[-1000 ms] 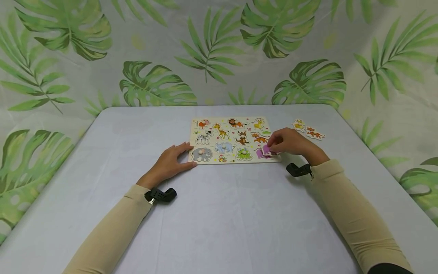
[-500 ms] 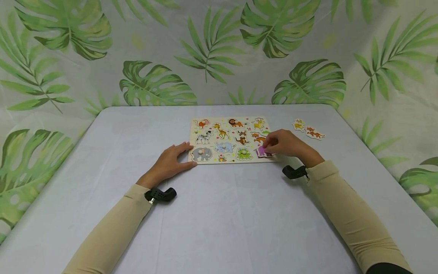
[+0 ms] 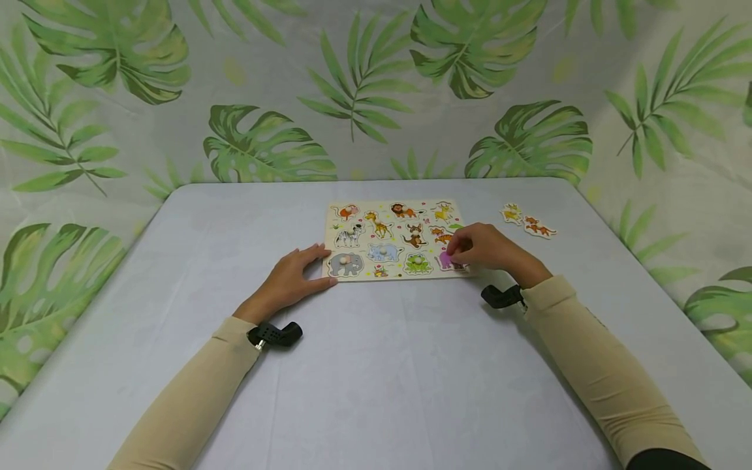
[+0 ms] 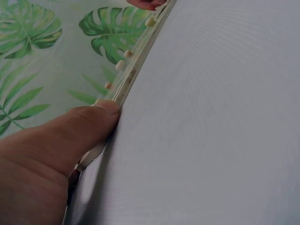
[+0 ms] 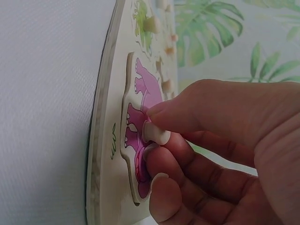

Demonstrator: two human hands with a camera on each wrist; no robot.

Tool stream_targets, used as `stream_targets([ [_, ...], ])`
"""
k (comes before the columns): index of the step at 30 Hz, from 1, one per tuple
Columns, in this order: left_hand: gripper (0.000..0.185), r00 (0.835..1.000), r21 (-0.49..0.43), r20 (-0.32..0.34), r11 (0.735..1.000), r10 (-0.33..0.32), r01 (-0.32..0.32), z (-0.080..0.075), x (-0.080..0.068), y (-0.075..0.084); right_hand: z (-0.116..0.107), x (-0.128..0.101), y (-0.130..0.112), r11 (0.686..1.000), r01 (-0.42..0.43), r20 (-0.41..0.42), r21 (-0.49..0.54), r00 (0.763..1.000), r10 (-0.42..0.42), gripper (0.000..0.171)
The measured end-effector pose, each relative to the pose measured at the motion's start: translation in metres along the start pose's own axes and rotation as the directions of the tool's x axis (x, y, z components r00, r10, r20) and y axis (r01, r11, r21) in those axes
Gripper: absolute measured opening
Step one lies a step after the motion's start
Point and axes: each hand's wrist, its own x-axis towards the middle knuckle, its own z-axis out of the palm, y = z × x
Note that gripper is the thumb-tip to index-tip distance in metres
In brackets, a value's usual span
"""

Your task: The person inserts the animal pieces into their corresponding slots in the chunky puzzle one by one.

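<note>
Putting purple piece (image 5: 140, 122) into board (image 3: 376, 271). R hand (image 3: 487, 248) grip pinched on its knob; L hand (image 3: 294, 281) flat, steadying board edge. Next, prob: press flat, let go.

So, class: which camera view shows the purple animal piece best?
The right wrist view: the purple piece fills it, its knob pinched by the right hand. The head view shows a small purple patch; the left wrist view shows none.

Both arms wear long, close-fitting beige sleeves (image 3: 194, 391) down to the wrists; a dark cuff edge shows on the right upper arm, approx. 5 o'clock in the head view. Each wrist carries a small black cam unit: left wrist camera (image 3: 275, 334), right wrist camera (image 3: 501, 297), each w/ a stubby barrel. Hands bare, nails short, unpainted.
</note>
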Motion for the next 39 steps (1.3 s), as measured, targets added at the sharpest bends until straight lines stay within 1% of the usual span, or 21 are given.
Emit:
stream_targets([
  [10,0.068,1.0,-0.003,0.003,1.0,0.004,-0.004,0.0004,0.0001,-0.0013,0.0008,0.0,-0.0011,1.0,-0.008,0.005,-0.011,1.0,0.008,0.006],
  [19,0.068,1.0,0.004,-0.002,1.0,0.013,-0.013,0.0003,0.0008,-0.0019,0.0035,0.0003,-0.0008,1.0,-0.029,0.004,0.013,1.0,0.028,0.005],
  [28,0.067,1.0,0.005,-0.004,1.0,0.011,-0.011,0.0001,0.0006,-0.0024,0.0044,0.0009,0.0,1.0,-0.019,0.008,0.008,1.0,0.019,0.005],
  [32,0.067,1.0,0.006,-0.002,1.0,0.012,-0.012,-0.0005,0.0001,-0.0019,0.0045,0.0015,0.0003,1.0,-0.018,0.003,-0.01,1.0,0.018,0.006],
  [39,0.067,1.0,0.006,-0.004,1.0,0.014,-0.014,-0.0008,0.0001,-0.0018,0.004,0.0002,-0.0021,0.999,-0.036,-0.002,-0.008,0.999,0.036,0.013],
])
